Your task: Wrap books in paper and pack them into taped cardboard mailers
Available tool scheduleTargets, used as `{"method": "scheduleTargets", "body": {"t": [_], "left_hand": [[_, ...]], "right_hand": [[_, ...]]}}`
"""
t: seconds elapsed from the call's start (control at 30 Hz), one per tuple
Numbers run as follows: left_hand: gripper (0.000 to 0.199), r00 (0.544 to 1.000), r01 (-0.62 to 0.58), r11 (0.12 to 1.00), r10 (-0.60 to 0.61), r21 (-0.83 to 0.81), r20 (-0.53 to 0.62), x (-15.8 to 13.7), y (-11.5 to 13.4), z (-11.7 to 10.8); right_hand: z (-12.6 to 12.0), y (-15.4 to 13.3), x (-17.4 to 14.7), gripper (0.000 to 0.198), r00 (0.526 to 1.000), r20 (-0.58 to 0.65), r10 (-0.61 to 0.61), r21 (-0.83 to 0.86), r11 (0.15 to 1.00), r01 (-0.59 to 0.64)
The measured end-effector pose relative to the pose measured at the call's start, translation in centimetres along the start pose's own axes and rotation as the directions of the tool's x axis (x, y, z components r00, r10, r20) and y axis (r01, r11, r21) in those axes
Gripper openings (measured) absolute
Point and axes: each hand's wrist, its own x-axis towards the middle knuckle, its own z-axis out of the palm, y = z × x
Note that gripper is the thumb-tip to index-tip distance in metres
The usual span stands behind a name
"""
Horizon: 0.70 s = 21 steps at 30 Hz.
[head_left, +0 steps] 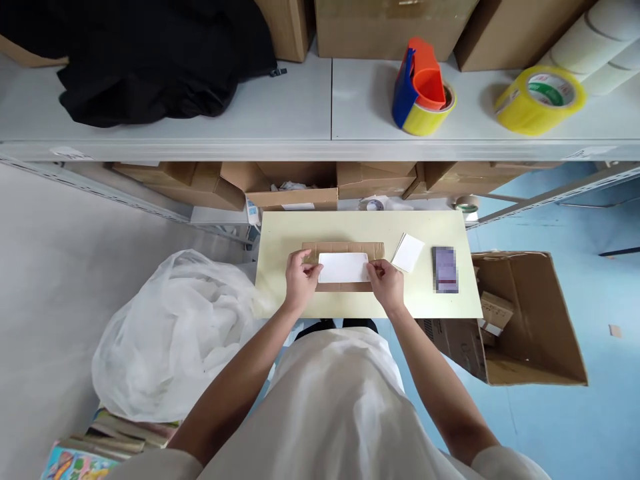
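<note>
A white label (343, 268) is stretched between my two hands, over a flat brown cardboard box (345, 247) on the pale yellow table (280, 230). My left hand (301, 280) pinches the label's left end between thumb and finger. At its right end, my right hand (387, 283) pinches it the same way. Whether the label touches the box all over, I cannot tell. Right of the box lies a small stack of white labels (409, 252), and further right a purple, blurred-out item (445, 270).
An open carton (535, 320) with small boxes stands right of the table. A large white plastic bag (175, 340) sits at the left, above stacked books (115, 433). On the shelf ahead are a tape dispenser (420, 90), a yellow tape roll (540, 100) and black cloth (165, 60).
</note>
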Motion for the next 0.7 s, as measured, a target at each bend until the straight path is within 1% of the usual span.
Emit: {"method": "scheduleTargets", "body": {"t": [0.07,0.17,0.3,0.47,0.57,0.7], "left_hand": [[0.034,0.998,-0.055,0.996,0.055,0.065,-0.003,0.5,-0.1,0.3],[0.032,0.995,-0.104,0.987,0.102,0.126,0.016,0.8,-0.3,0.4],[0.032,0.993,-0.12,0.976,0.115,0.179,0.036,0.8,-0.8,0.2],[0.031,0.989,-0.149,0.956,0.141,0.253,0.048,0.6,-1.0,0.1],[0.03,0.981,-0.193,0.932,0.178,0.306,0.075,0.5,-0.8,0.2],[0.028,0.97,-0.242,0.886,0.213,0.396,0.116,0.6,-0.7,0.3]], "right_hand": [[0.1,0.0,0.6,0.025,1.0,0.003,-0.017,-0.075,0.997,0.017],[0.2,0.0,1.0,0.025,1.0,0.017,-0.017,-0.171,0.985,0.02],[0.4,-0.1,1.1,0.024,0.999,0.045,-0.013,-0.257,0.966,0.024],[1.0,0.3,0.9,0.02,0.999,0.032,-0.036,-0.338,0.94,0.044],[1.4,0.6,0.7,0.017,0.995,0.022,-0.093,-0.4,0.912,0.093],[1.9,0.8,0.8,0.016,0.981,0.017,-0.192,-0.501,0.848,0.174]]}}
